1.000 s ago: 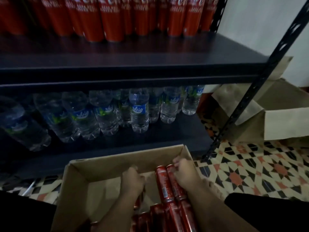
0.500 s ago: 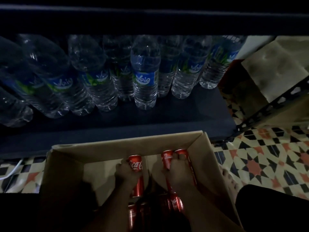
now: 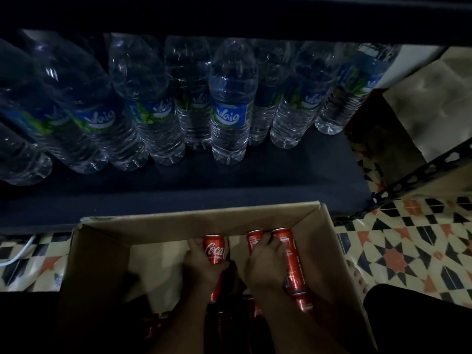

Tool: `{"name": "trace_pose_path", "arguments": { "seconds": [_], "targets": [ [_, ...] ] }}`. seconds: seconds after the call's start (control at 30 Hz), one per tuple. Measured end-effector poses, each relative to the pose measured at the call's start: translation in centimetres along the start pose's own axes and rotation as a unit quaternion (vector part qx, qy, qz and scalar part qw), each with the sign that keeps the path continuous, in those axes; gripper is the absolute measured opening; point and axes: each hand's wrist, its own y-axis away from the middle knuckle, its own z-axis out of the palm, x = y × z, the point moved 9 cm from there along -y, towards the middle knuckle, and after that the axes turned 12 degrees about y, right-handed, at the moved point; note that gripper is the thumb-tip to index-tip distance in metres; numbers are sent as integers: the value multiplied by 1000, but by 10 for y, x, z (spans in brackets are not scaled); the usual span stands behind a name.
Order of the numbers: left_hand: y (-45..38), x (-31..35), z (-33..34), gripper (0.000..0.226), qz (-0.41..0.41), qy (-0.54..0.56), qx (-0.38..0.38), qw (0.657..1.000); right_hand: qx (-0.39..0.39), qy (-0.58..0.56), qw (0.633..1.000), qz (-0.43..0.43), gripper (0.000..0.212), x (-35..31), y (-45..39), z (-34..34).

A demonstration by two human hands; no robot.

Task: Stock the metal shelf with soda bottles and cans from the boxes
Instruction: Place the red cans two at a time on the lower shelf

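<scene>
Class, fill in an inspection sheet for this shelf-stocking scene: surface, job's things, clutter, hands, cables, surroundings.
Surface: dark lower shelf, front strip bare.
Job's things: water bottles standing in a row on that shelf; open cardboard box on the floor with red cans inside.
Clutter: nothing seen.
Hands: left hand wraps one Coca-Cola can; right hand grips two cans.
Cables: a pale cord on the floor at the left.
Surroundings: patterned tile floor; another cardboard box at the right; dim lighting.
</scene>
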Motion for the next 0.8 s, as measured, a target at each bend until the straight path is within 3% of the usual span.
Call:
{"name": "trace_pose_path", "arguments": {
  "seconds": [0.17,0.37,0.53,0.67,0.8],
  "targets": [
    [9,5,-16,85,39,-37,45,998,-9,-124,992,32,79,11,8,-5],
    [33,37,-31,79,145,54,73,985,38,-257,965,31,85,27,35,-34],
    [67,90,-47,77,219,113,38,968,129,-374,919,-12,87,36,58,-84],
    [106,150,-78,82,354,123,54,926,197,-422,883,-57,83,46,79,-142],
    [142,205,-113,82,426,138,53,893,286,-440,847,-81,82,61,103,-205]
  ]
}}
